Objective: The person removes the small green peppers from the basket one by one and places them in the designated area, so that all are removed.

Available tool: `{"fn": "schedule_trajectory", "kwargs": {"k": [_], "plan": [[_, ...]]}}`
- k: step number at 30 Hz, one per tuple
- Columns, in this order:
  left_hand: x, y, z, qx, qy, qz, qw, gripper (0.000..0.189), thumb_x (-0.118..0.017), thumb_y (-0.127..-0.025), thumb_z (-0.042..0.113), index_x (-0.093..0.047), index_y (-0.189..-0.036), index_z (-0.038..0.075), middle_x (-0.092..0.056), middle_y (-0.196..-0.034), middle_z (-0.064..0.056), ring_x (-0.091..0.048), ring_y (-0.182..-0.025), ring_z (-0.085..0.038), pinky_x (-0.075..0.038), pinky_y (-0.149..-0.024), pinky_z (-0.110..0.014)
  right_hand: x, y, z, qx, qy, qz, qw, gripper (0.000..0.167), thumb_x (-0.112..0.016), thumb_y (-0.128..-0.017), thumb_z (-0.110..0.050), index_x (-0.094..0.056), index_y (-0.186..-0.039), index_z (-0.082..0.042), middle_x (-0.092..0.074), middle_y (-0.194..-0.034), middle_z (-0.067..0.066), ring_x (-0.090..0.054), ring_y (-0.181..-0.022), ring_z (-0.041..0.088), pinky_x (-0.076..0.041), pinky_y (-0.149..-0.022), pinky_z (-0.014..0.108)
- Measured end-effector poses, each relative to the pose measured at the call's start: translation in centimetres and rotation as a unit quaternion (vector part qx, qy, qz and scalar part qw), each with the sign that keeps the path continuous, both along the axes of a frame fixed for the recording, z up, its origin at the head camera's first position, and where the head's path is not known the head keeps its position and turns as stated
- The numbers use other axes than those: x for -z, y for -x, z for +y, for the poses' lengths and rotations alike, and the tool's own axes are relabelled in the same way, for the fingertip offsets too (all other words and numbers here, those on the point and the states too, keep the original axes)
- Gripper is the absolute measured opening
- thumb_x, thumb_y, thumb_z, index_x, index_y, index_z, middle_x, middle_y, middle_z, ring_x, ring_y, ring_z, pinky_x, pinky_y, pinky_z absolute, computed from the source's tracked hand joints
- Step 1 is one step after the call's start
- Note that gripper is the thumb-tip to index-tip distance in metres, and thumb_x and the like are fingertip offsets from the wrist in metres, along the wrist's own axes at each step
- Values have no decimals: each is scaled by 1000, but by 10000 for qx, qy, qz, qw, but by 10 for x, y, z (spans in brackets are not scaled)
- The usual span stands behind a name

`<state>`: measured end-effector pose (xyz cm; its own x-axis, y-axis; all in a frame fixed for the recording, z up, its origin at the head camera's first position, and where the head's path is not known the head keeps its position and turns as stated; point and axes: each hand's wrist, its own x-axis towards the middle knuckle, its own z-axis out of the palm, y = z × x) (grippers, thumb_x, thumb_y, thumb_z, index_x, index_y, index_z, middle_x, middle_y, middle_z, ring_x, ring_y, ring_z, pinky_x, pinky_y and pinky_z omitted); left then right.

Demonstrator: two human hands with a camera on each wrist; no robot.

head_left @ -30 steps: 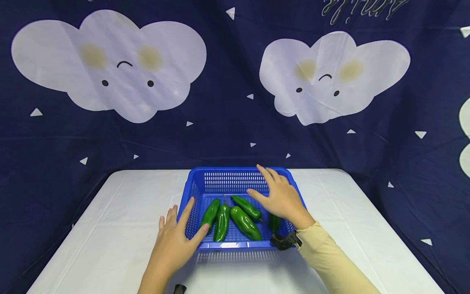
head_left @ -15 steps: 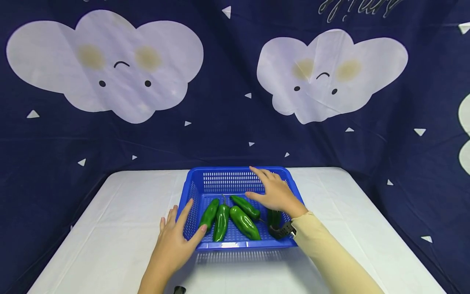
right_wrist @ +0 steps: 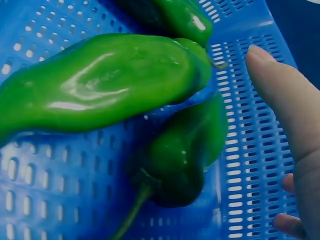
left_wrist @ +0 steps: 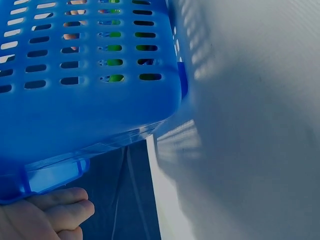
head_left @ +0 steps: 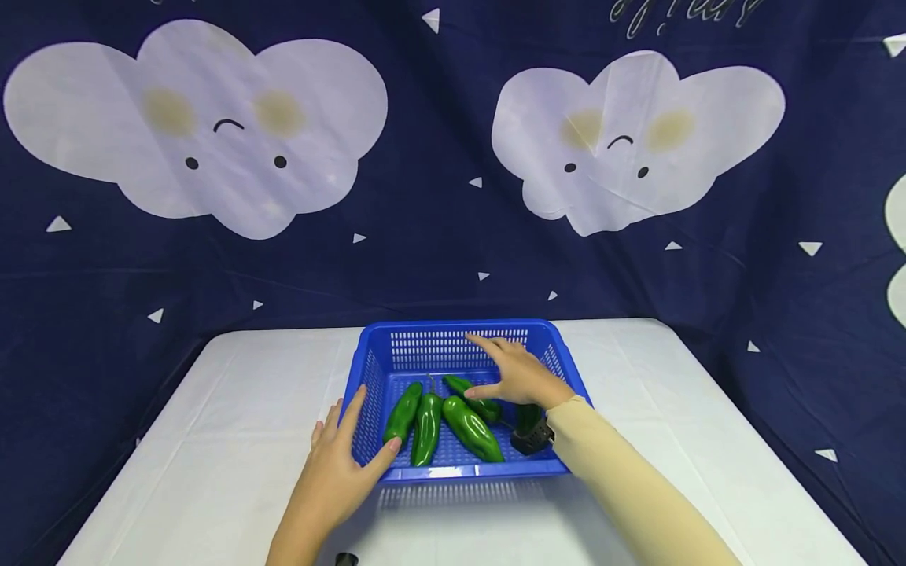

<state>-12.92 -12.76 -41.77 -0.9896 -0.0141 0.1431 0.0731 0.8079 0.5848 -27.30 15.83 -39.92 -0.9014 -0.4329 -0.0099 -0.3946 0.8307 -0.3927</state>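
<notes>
Several glossy green peppers (head_left: 470, 428) lie in a blue plastic basket (head_left: 453, 472) in the head view. My left hand (head_left: 331, 470) is at the basket's front left corner, its fingers extended along the outside of the left wall and its thumb over the rim. In the left wrist view, its fingertips show beside the rim. Inside the basket's right half, my right hand (head_left: 517, 376) hovers with thumb and fingers spread and nothing between them. Its thumb overlaps the back pepper (head_left: 488, 410). The right wrist view shows a light green pepper (right_wrist: 110, 82) beside a darker one (right_wrist: 182, 155).
The basket stands on a white-covered table (head_left: 233, 440). Behind it hangs a dark blue cloth (head_left: 425, 259) with cloud prints. A black strap (head_left: 531, 438) on my right wrist partly hides the rightmost pepper (head_left: 527, 417). A small black object (head_left: 347, 559) shows at the bottom edge.
My right hand has moved left and slightly lower, from over the right side of the basket toward the back pepper. My left hand and the peppers stay in about the same place.
</notes>
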Motion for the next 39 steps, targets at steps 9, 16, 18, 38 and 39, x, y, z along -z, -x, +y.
{"fn": "schedule_trajectory", "kwargs": {"k": [9,16,18,38,39], "plan": [[0,-1,-2,20,-264,-157,9995,108,-58,-86,71,-13,-160,6,-20,-161,-28,-19,-148,-52,-18,-119,-66,6,-1,0,-25,-282,-358,9990,100,-74,-74,-68,-26,-156,-39,-31,-160,17,-30,-146,43,-28,-115,68],[0,-1,-4,18,-456,-403,9981,114,-59,-82,75,-6,-160,10,-19,-162,-26,-18,-147,-54,-20,-117,-69,12,0,-1,-74,-444,-528,9976,99,-73,-72,-72,-25,-155,-43,-29,-161,13,-28,-147,42,-25,-117,67],[0,-1,-5,25,-510,-436,9977,115,-59,-82,75,-5,-161,11,-19,-163,-25,-18,-146,-55,-22,-115,-71,11,0,-1,-101,-457,-588,9972,98,-73,-73,-70,-26,-155,-44,-28,-162,14,-26,-148,42,-23,-117,67],[4,-1,-5,-62,-437,-149,9989,100,-58,-90,64,-12,-160,11,-30,-160,-21,-32,-144,-47,-33,-112,-67,16,-1,-4,-609,-707,-1110,9894,90,-65,-81,-70,-26,-156,-39,-27,-163,15,-22,-150,42,-18,-118,70],[4,-1,-4,-60,-437,-139,9989,100,-58,-90,65,-12,-160,11,-30,-160,-21,-32,-144,-47,-33,-112,-67,16,-2,-5,-627,-706,-1117,9892,89,-64,-81,-71,-26,-156,-40,-27,-163,14,-22,-150,42,-19,-117,70]]}}
